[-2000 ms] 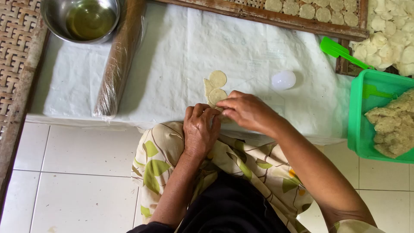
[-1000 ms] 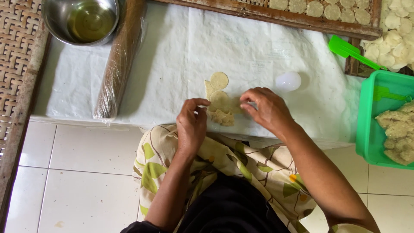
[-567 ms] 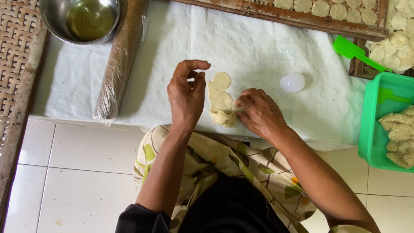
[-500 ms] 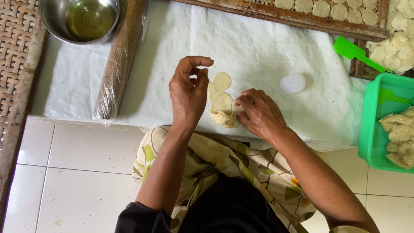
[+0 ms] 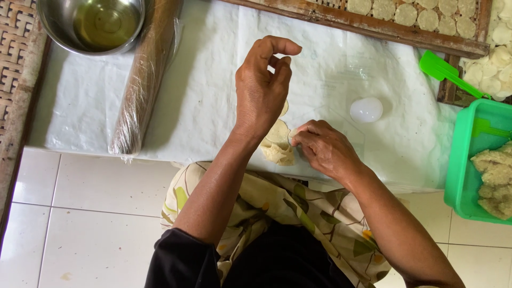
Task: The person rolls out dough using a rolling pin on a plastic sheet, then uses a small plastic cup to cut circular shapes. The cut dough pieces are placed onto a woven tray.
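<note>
My left hand (image 5: 262, 88) is raised off the white sheet near its near edge, wrist straight, back of hand toward me. Forefinger and thumb curl forward with an open gap between them; I see nothing in them. My right hand (image 5: 324, 146) lies low, knuckles up, fingers bunched and fingertips pinched together. Both forearms are bare and angle inward.

Green tub (image 5: 463, 160), pale dough rounds (image 5: 277, 133), white sheet (image 5: 202, 90).
</note>
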